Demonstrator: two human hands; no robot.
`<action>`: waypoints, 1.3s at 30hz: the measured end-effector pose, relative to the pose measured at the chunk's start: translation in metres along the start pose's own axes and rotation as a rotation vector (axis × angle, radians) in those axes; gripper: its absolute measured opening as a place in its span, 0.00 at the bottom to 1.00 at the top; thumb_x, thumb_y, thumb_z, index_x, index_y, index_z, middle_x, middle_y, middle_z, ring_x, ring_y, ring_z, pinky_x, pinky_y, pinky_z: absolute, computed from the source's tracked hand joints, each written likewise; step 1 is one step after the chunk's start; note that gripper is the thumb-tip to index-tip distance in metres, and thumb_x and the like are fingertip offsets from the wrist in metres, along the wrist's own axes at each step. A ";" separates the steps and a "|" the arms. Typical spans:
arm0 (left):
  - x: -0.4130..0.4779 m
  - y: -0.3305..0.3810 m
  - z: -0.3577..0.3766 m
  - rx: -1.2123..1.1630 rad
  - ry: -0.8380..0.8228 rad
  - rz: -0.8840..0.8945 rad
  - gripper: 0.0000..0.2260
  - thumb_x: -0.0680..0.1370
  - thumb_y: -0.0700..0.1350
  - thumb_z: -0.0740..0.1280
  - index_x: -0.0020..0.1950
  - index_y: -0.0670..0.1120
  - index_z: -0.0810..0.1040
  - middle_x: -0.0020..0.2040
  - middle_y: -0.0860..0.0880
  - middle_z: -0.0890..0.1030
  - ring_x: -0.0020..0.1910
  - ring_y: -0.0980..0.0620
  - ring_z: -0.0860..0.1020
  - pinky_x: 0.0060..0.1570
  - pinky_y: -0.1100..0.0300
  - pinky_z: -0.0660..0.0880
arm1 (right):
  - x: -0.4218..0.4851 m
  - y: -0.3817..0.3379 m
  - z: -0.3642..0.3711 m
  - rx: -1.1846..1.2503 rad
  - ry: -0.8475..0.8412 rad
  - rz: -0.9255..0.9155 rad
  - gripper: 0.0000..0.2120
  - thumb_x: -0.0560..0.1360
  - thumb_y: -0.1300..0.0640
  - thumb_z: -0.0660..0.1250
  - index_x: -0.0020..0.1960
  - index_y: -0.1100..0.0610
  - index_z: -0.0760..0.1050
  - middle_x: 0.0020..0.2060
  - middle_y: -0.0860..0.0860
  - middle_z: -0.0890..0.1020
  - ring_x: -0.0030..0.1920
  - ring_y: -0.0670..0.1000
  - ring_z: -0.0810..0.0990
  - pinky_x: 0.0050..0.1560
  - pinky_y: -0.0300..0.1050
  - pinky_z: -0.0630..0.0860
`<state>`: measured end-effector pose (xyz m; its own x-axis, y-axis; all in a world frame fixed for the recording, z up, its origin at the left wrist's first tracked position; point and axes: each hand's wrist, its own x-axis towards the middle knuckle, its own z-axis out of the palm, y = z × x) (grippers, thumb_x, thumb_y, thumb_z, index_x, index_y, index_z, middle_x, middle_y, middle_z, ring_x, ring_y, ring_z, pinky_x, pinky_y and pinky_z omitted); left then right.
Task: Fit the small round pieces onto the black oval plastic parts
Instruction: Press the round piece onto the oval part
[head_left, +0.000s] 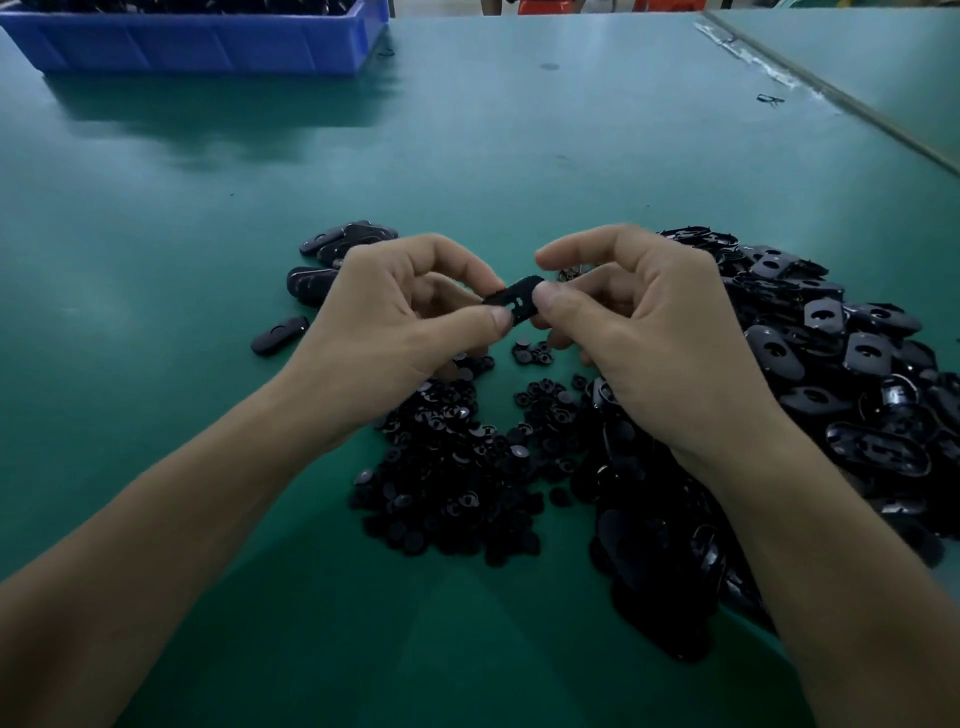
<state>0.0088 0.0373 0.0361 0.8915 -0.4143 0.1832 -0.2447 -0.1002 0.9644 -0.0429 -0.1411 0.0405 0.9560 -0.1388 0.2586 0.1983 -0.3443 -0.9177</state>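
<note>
Nearest, under and between the two wrists, a loose pile of small round pieces (457, 467) lies on the green table (156, 312), spreading to just below the fingers. Under the right forearm and out past the right side of the right hand (639, 332), a much larger heap of black oval parts (831, 364) is stacked, touching the round pile along its inner edge.

Above the piles, both hands meet in the air. The left hand (395, 322) has its fingers curled in, its thumb and forefinger pinching one end of a single oval part (517, 300). The right hand pinches the other end with its thumb, the index finger arched over the top and the remaining fingers folded below. The part sits tilted between the two thumbs and shows a keyhole-shaped opening. Whether a round piece is seated in it cannot be told.

Just beyond and to the left of the left hand, a small group of ovals (332, 260) lies apart from the big heap.

Far beyond the left hand stands a blue bin (208, 47) with dark parts inside
</note>
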 end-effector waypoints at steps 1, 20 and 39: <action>-0.001 0.000 0.001 0.009 -0.018 -0.006 0.09 0.71 0.40 0.77 0.43 0.47 0.78 0.32 0.50 0.83 0.30 0.56 0.80 0.28 0.66 0.74 | 0.000 -0.001 0.000 -0.004 0.012 -0.018 0.06 0.76 0.57 0.72 0.49 0.47 0.79 0.34 0.45 0.85 0.36 0.46 0.84 0.36 0.38 0.76; 0.004 -0.007 -0.002 0.098 0.228 0.128 0.05 0.74 0.44 0.75 0.42 0.53 0.84 0.36 0.52 0.84 0.32 0.59 0.79 0.31 0.65 0.77 | -0.015 -0.008 0.016 -0.988 -0.232 -0.058 0.13 0.77 0.41 0.67 0.53 0.48 0.81 0.48 0.49 0.76 0.56 0.54 0.71 0.54 0.48 0.70; 0.007 -0.012 -0.003 -0.046 0.253 -0.014 0.03 0.76 0.38 0.72 0.46 0.46 0.82 0.39 0.48 0.86 0.36 0.53 0.84 0.37 0.65 0.79 | -0.009 -0.003 0.013 -0.541 -0.089 -0.010 0.07 0.82 0.55 0.59 0.45 0.53 0.70 0.37 0.50 0.79 0.39 0.52 0.77 0.39 0.48 0.75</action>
<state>0.0188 0.0381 0.0261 0.9631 -0.1727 0.2064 -0.2195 -0.0603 0.9737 -0.0494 -0.1268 0.0372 0.9739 -0.0616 0.2184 0.0906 -0.7770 -0.6229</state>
